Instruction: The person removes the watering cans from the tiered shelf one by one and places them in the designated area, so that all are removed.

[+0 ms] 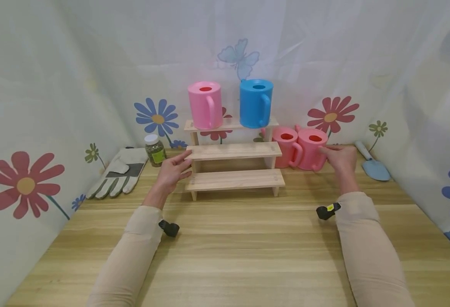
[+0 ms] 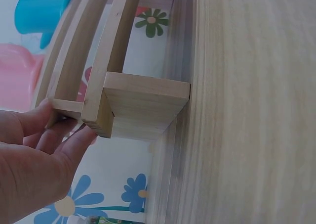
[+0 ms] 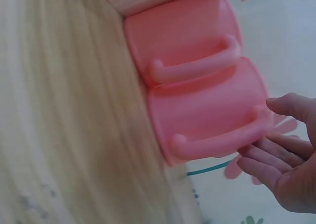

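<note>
- R hand (image 1: 343,158), as I see it from here: thumb & fingers come in either side of the handle (image 3: 222,140) on the outer pink jug (image 1: 307,147), a light pinch nr its top end; how hard it squeezes, can't tell.
- That jug's upright on the table (image 1: 228,247), just beyond the shelf's R end, up against the inner pink jug (image 1: 282,149); the two look to be touching, handles twd the person.
- L hand (image 1: 169,172) is at the L end of the wooden shelf (image 1: 234,151), thumb & fingertips pinching the end of the mid step, approx. No gap seen there.
- Up on the top step: a paler pink jug (image 1: 198,108) on the L, a blue jug (image 1: 251,108) on the R, well apart. Lower two steps carry nothing.
- Handling, my guess: jug's plastic, prob. light if empty (can't see inside), stiff walls, smooth & a bit slippery, not v. fragile. Best hold = round the handle's middle; a pinch nr the top only cd let it swing or knock its neighbour.
- Shelf: stiff, prob. light too, but top-heavy w/ 2 jugs up there; steady it low, by an end post, no jerks.
- Off to the sides: gloves (image 1: 136,171) & lidded jar (image 1: 156,151) on the L, small trowel (image 1: 376,169) far R.
</note>
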Available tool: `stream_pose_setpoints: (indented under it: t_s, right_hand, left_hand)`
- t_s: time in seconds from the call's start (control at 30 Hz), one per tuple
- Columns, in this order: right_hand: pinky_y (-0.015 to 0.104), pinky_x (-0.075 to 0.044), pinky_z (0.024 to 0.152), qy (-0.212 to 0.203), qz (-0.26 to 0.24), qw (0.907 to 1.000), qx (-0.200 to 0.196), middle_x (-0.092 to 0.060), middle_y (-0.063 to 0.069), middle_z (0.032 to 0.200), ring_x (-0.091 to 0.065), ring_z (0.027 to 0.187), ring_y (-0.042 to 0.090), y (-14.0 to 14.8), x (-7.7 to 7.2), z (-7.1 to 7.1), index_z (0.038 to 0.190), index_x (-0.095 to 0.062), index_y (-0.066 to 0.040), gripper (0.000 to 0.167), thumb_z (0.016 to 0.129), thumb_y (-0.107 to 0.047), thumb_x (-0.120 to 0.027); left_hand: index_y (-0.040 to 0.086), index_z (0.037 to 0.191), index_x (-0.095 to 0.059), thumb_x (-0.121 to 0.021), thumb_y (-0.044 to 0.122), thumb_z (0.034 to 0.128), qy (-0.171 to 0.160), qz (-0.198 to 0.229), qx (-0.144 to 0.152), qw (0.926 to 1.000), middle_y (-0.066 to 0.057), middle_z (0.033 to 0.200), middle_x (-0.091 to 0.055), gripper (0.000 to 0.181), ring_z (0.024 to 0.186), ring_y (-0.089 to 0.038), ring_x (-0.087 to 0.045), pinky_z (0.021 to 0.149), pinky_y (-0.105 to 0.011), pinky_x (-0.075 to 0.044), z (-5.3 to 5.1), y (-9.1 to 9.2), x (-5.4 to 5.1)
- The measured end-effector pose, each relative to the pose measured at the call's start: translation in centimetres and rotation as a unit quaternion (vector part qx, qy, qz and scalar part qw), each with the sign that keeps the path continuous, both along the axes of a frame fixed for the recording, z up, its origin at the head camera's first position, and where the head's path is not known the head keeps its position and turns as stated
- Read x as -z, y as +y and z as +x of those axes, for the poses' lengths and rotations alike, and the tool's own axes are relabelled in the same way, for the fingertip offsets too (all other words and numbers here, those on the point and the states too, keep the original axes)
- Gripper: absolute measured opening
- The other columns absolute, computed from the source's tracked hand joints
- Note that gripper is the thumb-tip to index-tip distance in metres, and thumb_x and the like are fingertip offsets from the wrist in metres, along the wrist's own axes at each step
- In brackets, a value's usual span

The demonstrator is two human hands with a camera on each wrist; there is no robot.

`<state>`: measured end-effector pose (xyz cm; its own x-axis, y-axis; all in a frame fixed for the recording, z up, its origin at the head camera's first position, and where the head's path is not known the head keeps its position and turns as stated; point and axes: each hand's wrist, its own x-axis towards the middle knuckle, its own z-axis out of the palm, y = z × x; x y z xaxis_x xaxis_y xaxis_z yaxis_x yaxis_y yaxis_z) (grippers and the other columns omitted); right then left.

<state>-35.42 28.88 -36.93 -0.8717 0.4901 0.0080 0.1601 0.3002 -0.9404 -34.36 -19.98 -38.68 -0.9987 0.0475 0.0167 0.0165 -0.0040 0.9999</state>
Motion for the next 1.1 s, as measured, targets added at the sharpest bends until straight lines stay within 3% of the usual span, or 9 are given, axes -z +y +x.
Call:
stream_pose_setpoints:
  t_s: [0.2, 0.5, 0.67, 0.87, 1.1]
  right_hand:
    - [0.039, -0.051, 0.101, 0.03, 0.031, 0.9991, 0.002, -0.058, 0.014, 0.14, -0.051, 0.121, 0.029, -0.3, -2.5, 1.2, 0.141, -0.058, -0.008, 0.064, 0.092, -0.048, -0.068]
    - [0.031, -0.053, 0.097, 0.083, 0.047, 0.9953, -0.021, -0.065, 0.008, 0.132, -0.058, 0.113, 0.022, -3.3, -6.1, 3.1, 0.137, -0.064, -0.015, 0.058, 0.093, -0.054, -0.064]
    - [0.031, -0.054, 0.097, 0.102, 0.044, 0.9933, -0.032, -0.066, 0.009, 0.13, -0.06, 0.112, 0.023, -4.1, -7.0, 4.1, 0.135, -0.066, -0.015, 0.053, 0.094, -0.049, -0.064]
    - [0.029, -0.054, 0.096, 0.127, 0.04, 0.9898, -0.05, -0.07, 0.007, 0.123, -0.064, 0.11, 0.02, -4.8, -7.5, 4.8, 0.131, -0.069, -0.016, 0.05, 0.093, -0.048, -0.067]
    - [0.022, -0.055, 0.089, 0.183, 0.05, 0.9776, -0.09, -0.072, 0.007, 0.117, -0.066, 0.103, 0.017, -6.4, -7.6, 5.2, 0.127, -0.072, -0.013, 0.046, 0.093, -0.045, -0.069]
  left_hand:
    - [0.011, 0.151, -0.046, -0.054, 0.014, 0.1048, -0.001, 0.005, 0.003, 1.0, -0.01, 0.161, -0.029, 0.046, 0.138, -0.03, -0.042, 0.109, -0.046, -0.045, 0.0, 0.0, -0.1]
    - [0.012, 0.151, -0.046, -0.054, 0.015, 0.1047, -0.005, 0.003, 0.005, 1.0, -0.009, 0.162, -0.027, 0.047, 0.139, -0.029, -0.041, 0.107, -0.044, -0.046, 0.0, -0.1, 0.0]
    - [0.012, 0.151, -0.046, -0.054, 0.014, 0.1046, 0.001, -0.006, 0.005, 1.0, -0.01, 0.16, -0.032, 0.047, 0.137, -0.029, -0.045, 0.104, -0.041, -0.049, 0.0, 0.0, -0.1]
    - [0.012, 0.149, -0.049, -0.056, 0.014, 0.1038, 0.016, -0.03, -0.009, 0.9994, -0.015, 0.149, -0.047, 0.046, 0.132, -0.029, -0.05, 0.103, -0.041, -0.05, -0.1, 0.2, 0.3]
    - [0.01, 0.147, -0.05, -0.056, 0.012, 0.1034, 0.027, -0.039, -0.018, 0.9987, -0.019, 0.144, -0.051, 0.045, 0.13, -0.031, -0.051, 0.101, -0.043, -0.051, -0.2, 0.3, 0.2]
